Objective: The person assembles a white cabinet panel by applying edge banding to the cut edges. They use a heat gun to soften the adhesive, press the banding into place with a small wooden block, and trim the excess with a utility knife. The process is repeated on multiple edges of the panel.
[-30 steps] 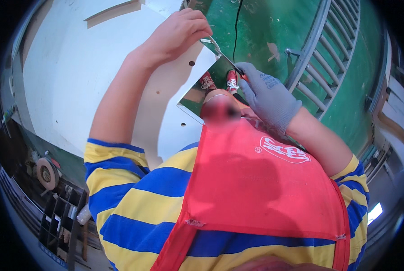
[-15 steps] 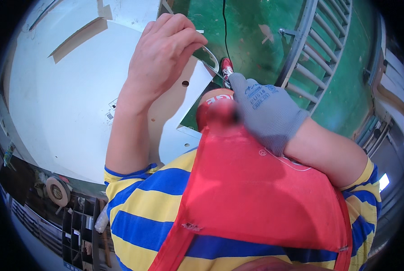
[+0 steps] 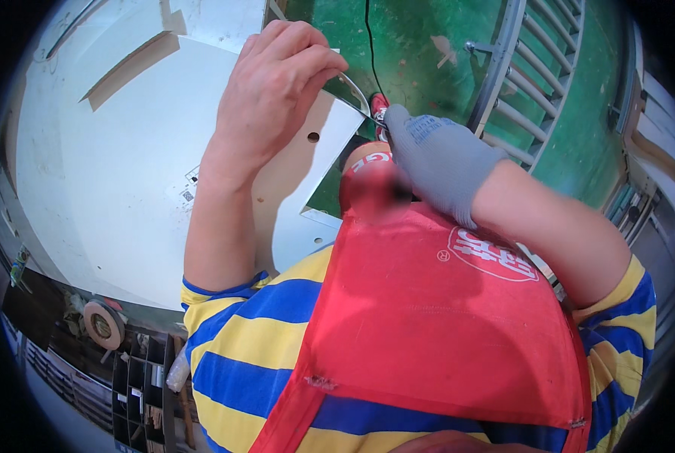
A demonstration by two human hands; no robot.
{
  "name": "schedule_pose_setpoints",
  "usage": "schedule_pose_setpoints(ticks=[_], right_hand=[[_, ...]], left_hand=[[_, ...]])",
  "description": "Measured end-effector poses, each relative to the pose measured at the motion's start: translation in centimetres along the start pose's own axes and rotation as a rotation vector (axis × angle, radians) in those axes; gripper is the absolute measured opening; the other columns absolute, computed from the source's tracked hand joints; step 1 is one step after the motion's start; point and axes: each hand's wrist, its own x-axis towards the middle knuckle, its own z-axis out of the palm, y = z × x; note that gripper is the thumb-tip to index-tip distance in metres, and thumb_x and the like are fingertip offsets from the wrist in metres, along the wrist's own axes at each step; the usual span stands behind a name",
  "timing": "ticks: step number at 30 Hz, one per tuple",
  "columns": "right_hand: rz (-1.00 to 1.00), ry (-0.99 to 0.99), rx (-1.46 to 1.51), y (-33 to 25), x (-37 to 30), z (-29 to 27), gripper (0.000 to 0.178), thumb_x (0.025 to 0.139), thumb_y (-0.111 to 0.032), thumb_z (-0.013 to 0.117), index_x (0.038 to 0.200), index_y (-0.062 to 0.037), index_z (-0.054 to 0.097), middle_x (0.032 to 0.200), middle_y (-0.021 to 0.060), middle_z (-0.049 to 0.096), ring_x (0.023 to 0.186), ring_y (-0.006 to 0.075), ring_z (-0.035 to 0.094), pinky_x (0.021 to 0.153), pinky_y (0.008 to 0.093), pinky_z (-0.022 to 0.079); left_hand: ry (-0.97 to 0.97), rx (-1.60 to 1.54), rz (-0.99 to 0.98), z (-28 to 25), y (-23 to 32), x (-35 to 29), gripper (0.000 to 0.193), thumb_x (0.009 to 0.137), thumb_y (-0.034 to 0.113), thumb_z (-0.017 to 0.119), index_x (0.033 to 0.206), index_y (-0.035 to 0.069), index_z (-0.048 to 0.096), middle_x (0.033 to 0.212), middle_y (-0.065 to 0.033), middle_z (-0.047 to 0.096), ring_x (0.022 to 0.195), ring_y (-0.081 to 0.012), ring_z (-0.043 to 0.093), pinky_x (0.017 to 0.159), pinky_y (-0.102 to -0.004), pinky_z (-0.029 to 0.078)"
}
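Green floor point(image 3: 428, 45) far ahead, white panel point(image 3: 126, 151) on my left, my bare left hand point(image 3: 277, 98) curled shut on a thin strip point(image 3: 352, 84) above the panel's edge, my gloved right hand point(image 3: 435, 162) pinching its right end, metal rack point(image 3: 518, 68) far right.
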Motion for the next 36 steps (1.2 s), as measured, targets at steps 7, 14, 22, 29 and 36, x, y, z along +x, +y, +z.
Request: schedule_pose_setpoints(ticks=[7, 14, 22, 29, 36], right_hand=[[0.308, 0.102, 0.419, 10.0, 6.2, 12.8, 0.03, 0.099, -0.025, 0.045, 0.114, 0.0, 0.048, 0.097, 0.0306, 0.064, 0.092, 0.047, 0.063, 0.077, 0.0504, 0.049], [0.457, 0.303, 0.925, 15.0, 1.5, 11.2, 0.042, 0.094, -0.029, 0.054, 0.129, -0.0064, 0.048, 0.083, 0.0182, 0.064, 0.075, 0.028, 0.065, 0.065, 0.0405, 0.051], [0.306, 0.402, 1.003, 18.9, -1.4, 15.5, 0.043, 0.092, -0.025, 0.057, 0.131, -0.008, 0.048, 0.082, 0.0083, 0.061, 0.066, 0.0152, 0.059, 0.057, 0.031, 0.048], [-0.162, 0.013, 1.548, 13.3, -6.4, 9.3, 0.039, 0.101, -0.02, 0.05, 0.136, -0.004, 0.044, 0.091, 0.0066, 0.064, 0.067, 0.0082, 0.062, 0.057, 0.0237, 0.052], [-0.392, -0.412, 1.391, 8.6, -7.7, 6.1, 0.037, 0.103, -0.025, 0.047, 0.129, 0.0016, 0.045, 0.092, 0.0083, 0.066, 0.064, 0.0095, 0.062, 0.055, 0.0219, 0.051]], left_hand=[[0.071, -0.149, -0.015, -0.1, -0.2, 0.1, 0.017, 0.082, -0.005, 0.067, 0.095, 0.004, 0.069, 0.093, -0.0069, 0.064, 0.091, -0.0225, 0.06, 0.077, -0.0302, 0.048], [0.207, -0.208, -0.245, 1.3, 0.4, -0.1, 0.02, 0.089, -0.001, 0.066, 0.108, 0.004, 0.071, 0.092, -0.0077, 0.072, 0.081, -0.0137, 0.067, 0.072, -0.0257, 0.053], [0.225, 0.713, -0.108, 3.3, 1.3, 6.9, 0.03, 0.093, 0.013, 0.061, 0.121, 0.001, 0.06, 0.108, -0.0169, 0.068, 0.1, -0.0333, 0.065, 0.087, -0.0387, 0.052], [0.154, -0.662, -0.845, 5.9, 12.8, 0.4, 0.047, 0.094, 0.024, 0.067, 0.132, -0.001, 0.054, 0.12, -0.0094, 0.064, 0.114, -0.0172, 0.058, 0.097, -0.0296, 0.044], [0.565, -1.071, -1.011, 6.7, 22.1, -3.8, 0.024, 0.093, 0.021, 0.069, 0.105, 0.001, 0.068, 0.093, -0.0028, 0.068, 0.085, -0.0085, 0.061, 0.079, -0.0237, 0.048]])
